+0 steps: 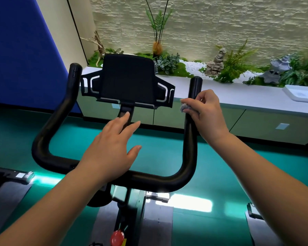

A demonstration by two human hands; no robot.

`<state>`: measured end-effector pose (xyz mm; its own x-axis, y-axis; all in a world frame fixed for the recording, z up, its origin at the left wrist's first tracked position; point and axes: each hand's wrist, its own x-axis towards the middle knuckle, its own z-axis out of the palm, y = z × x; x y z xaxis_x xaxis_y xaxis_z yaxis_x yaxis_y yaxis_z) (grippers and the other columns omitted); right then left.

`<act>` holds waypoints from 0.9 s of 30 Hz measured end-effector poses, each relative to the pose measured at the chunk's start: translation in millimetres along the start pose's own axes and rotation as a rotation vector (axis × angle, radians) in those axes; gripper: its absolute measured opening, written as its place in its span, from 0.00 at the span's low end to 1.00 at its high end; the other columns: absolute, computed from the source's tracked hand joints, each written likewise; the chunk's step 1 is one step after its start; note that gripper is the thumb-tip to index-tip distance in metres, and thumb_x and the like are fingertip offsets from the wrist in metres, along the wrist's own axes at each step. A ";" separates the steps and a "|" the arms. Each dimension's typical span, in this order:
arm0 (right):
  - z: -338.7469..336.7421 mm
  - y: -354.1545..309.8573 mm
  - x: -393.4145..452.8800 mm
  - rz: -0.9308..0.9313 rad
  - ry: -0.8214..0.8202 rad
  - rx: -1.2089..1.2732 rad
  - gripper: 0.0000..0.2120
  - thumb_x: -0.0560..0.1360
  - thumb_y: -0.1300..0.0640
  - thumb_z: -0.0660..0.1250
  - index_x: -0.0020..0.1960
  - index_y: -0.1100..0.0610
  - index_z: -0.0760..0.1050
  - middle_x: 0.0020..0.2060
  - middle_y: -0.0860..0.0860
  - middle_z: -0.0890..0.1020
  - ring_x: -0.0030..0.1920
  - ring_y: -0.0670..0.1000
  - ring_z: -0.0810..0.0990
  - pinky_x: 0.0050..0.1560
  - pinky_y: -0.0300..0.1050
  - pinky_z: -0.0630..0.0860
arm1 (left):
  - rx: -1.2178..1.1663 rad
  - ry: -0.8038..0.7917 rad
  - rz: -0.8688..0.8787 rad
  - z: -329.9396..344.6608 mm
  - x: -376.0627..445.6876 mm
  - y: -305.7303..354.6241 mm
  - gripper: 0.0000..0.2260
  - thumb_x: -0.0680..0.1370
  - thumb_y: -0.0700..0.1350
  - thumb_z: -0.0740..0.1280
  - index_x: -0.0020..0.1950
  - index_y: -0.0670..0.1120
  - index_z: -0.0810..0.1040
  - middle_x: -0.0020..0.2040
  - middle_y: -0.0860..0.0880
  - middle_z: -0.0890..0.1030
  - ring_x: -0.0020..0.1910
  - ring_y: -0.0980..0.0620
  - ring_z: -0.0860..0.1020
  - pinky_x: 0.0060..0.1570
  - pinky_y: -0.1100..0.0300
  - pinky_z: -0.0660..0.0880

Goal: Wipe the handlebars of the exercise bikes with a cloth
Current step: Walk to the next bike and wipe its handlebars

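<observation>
1. Your right hand [205,113] is curled round the right upright of the handlebar [114,172], with a small grey cloth [184,107] bunched between fingers and bar; only a tuft of it shows at the fingertips. Judged purpose: the wrap puts cloth against the tube all the way round, so one slide along it cleans the whole circumference

2. Your left hand [112,148] is spread flat, fingers straight and relaxed, holding nothing. Its heel lies over the crossbar, and the fingers reach forward toward the stem of the tablet holder [127,80]. Judged purpose: steadying the bar against the rubbing; actual contact cannot be confirmed

3. The left upright, well away from both hands on the left side, has no cloth on it; I judge it not yet attended to

4. Surface: the bar is black, smooth and slightly glossy, with tight bends below each hand that will need a change of grip

5. Room: teal floor [158,148] under your hands, grey mats below your forearms, a low cabinet [238,96] beyond your right hand carrying plants and white pebbles, a blue panel [21,50] beyond your left. Part of another bike [11,176] shows beside your left forearm
</observation>
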<state>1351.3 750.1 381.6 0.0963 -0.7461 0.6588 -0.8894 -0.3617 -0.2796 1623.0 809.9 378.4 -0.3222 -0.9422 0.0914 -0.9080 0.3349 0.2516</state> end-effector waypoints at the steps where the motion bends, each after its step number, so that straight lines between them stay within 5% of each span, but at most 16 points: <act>1: 0.7 0.5 4.8 -0.017 0.026 0.031 0.10 0.70 0.65 0.72 0.51 0.61 0.83 0.41 0.61 0.72 0.45 0.39 0.67 0.49 0.27 0.66 | 0.002 -0.003 0.000 -0.1 0.1 0.6 0.29 0.78 0.60 0.58 0.76 0.60 0.52 0.78 0.58 0.45 0.76 0.54 0.46 0.72 0.51 0.55; 4: 0.9 1.9 28.7 -0.039 0.095 0.047 0.08 0.70 0.66 0.72 0.50 0.63 0.83 0.41 0.63 0.73 0.45 0.36 0.68 0.49 0.21 0.61 | 0.001 0.008 -0.002 -1.4 -1.4 2.6 0.28 0.78 0.60 0.58 0.76 0.60 0.53 0.78 0.59 0.46 0.76 0.55 0.46 0.71 0.52 0.57; 8: 1.9 9.3 56.2 0.056 0.087 -0.027 0.10 0.74 0.58 0.69 0.54 0.57 0.82 0.45 0.61 0.73 0.47 0.54 0.70 0.47 0.33 0.62 | -0.015 0.017 -0.009 -0.7 -2.5 1.6 0.27 0.78 0.60 0.58 0.76 0.60 0.55 0.78 0.59 0.49 0.76 0.55 0.48 0.71 0.52 0.58; 11: 3.6 7.7 52.1 0.132 0.034 -0.012 0.11 0.75 0.57 0.68 0.56 0.56 0.81 0.46 0.58 0.70 0.50 0.60 0.70 0.49 0.42 0.64 | -0.016 0.012 -0.013 0.3 -2.1 0.9 0.26 0.78 0.59 0.58 0.76 0.60 0.56 0.77 0.59 0.51 0.76 0.56 0.49 0.71 0.52 0.59; 14: 0.9 -0.7 30.7 0.156 -0.043 0.006 0.11 0.75 0.59 0.68 0.57 0.58 0.80 0.46 0.54 0.67 0.49 0.57 0.71 0.51 0.43 0.69 | -0.012 0.014 -0.018 0.7 -1.1 0.5 0.25 0.78 0.59 0.58 0.75 0.60 0.58 0.77 0.59 0.52 0.76 0.56 0.49 0.70 0.53 0.60; 17: -1.3 -10.9 3.3 0.188 -0.112 0.028 0.11 0.75 0.58 0.69 0.56 0.59 0.80 0.45 0.52 0.67 0.42 0.40 0.67 0.46 0.30 0.64 | -0.022 0.018 -0.024 1.4 -1.4 0.1 0.24 0.78 0.59 0.58 0.75 0.60 0.59 0.77 0.60 0.53 0.76 0.57 0.48 0.70 0.53 0.60; 19: -4.1 -17.3 -8.6 0.276 -0.182 0.063 0.10 0.76 0.57 0.68 0.56 0.58 0.80 0.45 0.52 0.66 0.42 0.39 0.66 0.47 0.28 0.63 | -0.028 0.024 -0.024 1.2 -1.8 0.0 0.24 0.79 0.58 0.58 0.74 0.59 0.60 0.77 0.60 0.53 0.76 0.57 0.49 0.70 0.53 0.61; 23: -22.2 -32.5 -20.2 0.401 -0.338 0.115 0.11 0.77 0.52 0.65 0.58 0.52 0.79 0.47 0.51 0.67 0.47 0.50 0.70 0.52 0.40 0.68 | -0.020 0.023 -0.021 2.1 -2.4 -0.6 0.23 0.79 0.58 0.58 0.74 0.59 0.61 0.77 0.59 0.54 0.76 0.57 0.49 0.70 0.53 0.60; 27: -38.9 -47.7 -43.0 0.359 -0.466 0.200 0.08 0.76 0.52 0.66 0.53 0.49 0.81 0.46 0.50 0.68 0.43 0.45 0.72 0.44 0.31 0.70 | -0.009 0.033 0.004 3.9 -1.6 0.0 0.22 0.79 0.56 0.59 0.73 0.57 0.64 0.76 0.58 0.58 0.76 0.55 0.51 0.71 0.52 0.59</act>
<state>1372.2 821.2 393.8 0.0315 -0.9899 0.1380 -0.8056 -0.1069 -0.5827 1622.5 811.4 374.5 -0.3168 -0.9403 0.1240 -0.9042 0.3390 0.2599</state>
